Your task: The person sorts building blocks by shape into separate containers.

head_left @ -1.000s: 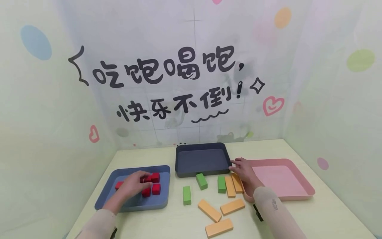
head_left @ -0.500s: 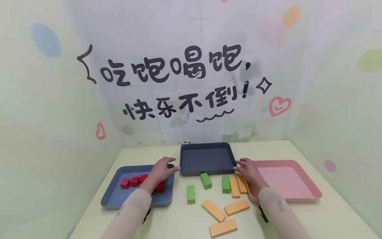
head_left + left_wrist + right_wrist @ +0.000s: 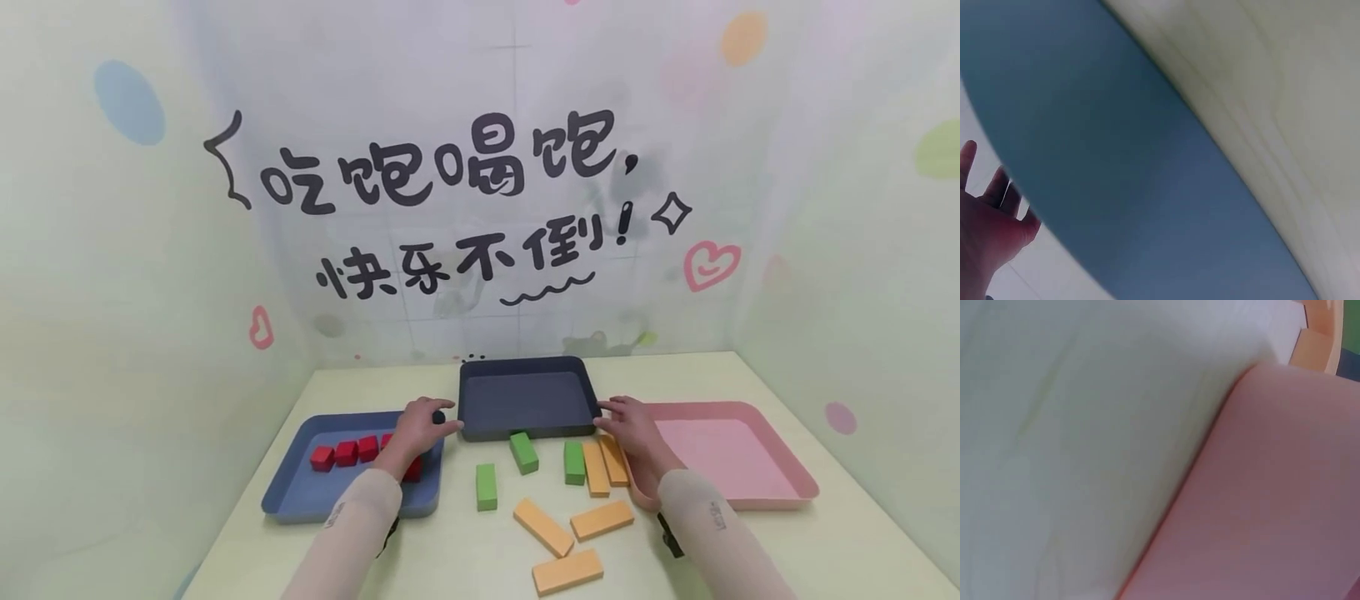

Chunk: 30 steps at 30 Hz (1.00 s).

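Observation:
A dark navy tray [image 3: 528, 400] stands at the back middle of the table. My left hand [image 3: 422, 429] hovers at its left side, thumb and fingers spread and holding nothing; in the left wrist view that hand [image 3: 991, 231] shows past the blue tray wall [image 3: 1135, 162]. On the other side, the fingertips of my right hand [image 3: 633, 429] are at the navy tray's right wall; whether they touch cannot be told. Red cubes [image 3: 346, 453] lie in the blue tray [image 3: 300, 500], some hidden behind my left hand and sleeve. The right hand is outside the right wrist view.
At right is a pink tray [image 3: 731, 450], its wall [image 3: 1272, 487] large in the right wrist view. Green blocks [image 3: 487, 487] and orange blocks [image 3: 602, 520] lie on the table [image 3: 465, 558] before the navy tray. A printed curtain [image 3: 480, 167] hangs behind.
My left hand has left the red cubes in the blue tray and moved right to beside the navy tray. The right hand has stayed near that tray's right side. The head view has shifted slightly.

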### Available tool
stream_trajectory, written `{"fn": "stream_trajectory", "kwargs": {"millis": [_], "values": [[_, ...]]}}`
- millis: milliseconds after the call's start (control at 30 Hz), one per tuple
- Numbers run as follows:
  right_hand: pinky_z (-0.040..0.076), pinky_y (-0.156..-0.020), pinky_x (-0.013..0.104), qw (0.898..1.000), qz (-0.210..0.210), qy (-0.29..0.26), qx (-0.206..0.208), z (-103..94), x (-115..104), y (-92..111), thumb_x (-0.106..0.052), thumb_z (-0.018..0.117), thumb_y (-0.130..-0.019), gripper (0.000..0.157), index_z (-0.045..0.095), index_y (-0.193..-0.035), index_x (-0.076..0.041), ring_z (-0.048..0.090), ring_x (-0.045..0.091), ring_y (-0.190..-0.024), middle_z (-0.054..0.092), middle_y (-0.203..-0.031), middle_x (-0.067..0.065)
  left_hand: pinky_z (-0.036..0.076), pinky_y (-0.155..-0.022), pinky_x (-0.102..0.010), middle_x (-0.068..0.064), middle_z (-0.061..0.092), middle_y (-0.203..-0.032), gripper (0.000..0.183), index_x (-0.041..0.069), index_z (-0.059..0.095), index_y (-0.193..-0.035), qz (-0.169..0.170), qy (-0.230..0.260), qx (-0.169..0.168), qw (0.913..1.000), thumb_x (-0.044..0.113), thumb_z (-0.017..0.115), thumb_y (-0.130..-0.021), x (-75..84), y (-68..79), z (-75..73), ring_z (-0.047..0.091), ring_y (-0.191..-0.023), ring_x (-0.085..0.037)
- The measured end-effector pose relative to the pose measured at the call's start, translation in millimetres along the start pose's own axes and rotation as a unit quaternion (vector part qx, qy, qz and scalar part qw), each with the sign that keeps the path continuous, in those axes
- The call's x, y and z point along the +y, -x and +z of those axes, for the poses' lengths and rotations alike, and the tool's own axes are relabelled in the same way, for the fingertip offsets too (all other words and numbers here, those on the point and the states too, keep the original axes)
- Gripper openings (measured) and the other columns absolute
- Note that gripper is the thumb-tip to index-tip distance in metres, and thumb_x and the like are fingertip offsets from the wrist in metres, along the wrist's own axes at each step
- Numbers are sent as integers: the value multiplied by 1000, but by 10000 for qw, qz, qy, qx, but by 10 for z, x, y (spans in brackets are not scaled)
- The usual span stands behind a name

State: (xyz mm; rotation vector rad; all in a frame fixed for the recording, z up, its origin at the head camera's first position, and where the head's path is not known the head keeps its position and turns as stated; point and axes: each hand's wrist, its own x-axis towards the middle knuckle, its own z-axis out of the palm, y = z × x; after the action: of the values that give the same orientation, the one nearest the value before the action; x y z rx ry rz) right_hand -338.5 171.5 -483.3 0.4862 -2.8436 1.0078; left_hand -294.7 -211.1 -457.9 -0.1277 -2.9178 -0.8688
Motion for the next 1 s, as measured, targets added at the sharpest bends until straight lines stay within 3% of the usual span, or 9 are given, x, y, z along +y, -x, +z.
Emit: {"fn": "stream_trajectory", "kwargs": {"millis": [433, 600, 767, 1000], "values": [[27, -96, 55, 9991, 157, -398, -65, -84, -64, 65, -32, 59, -88, 51, 49, -129, -3, 33, 43, -122, 34, -136, 25, 32, -88, -51, -13, 47, -116, 40, 19, 65, -114, -72, -399, 22, 9992, 39, 67, -80, 21, -13, 140, 39, -109, -30], [30, -95, 53, 9985, -148, -521, -107, -85, -247, 40, -42, 58, -86, 57, 50, -130, -8, 38, 39, -120, 38, -136, 18, 31, -88, -51, -13, 46, -116, 39, 20, 64, -114, -92, -460, 48, 9989, 39, 66, -80, 21, -22, 145, 38, -109, -30], [28, -97, 52, 9971, -323, -640, -271, -21, -531, 18, -42, 60, -84, 54, 52, -129, -12, 35, 35, -124, 43, -134, 14, 31, -88, -50, -13, 46, -116, 39, 21, 65, -114, -149, -636, 106, 9978, 40, 66, -80, 38, -47, 104, 39, -108, -30], [32, -94, 50, 9952, 21, -874, -440, 146, -725, 125, -44, 62, -82, 56, 53, -128, -13, 38, 33, -122, 47, -130, 11, 31, -91, -50, -15, 47, -114, 39, 19, 65, -114, -50, -580, 104, 9982, 37, 67, -79, 42, -53, 110, 40, -107, -32]]}}
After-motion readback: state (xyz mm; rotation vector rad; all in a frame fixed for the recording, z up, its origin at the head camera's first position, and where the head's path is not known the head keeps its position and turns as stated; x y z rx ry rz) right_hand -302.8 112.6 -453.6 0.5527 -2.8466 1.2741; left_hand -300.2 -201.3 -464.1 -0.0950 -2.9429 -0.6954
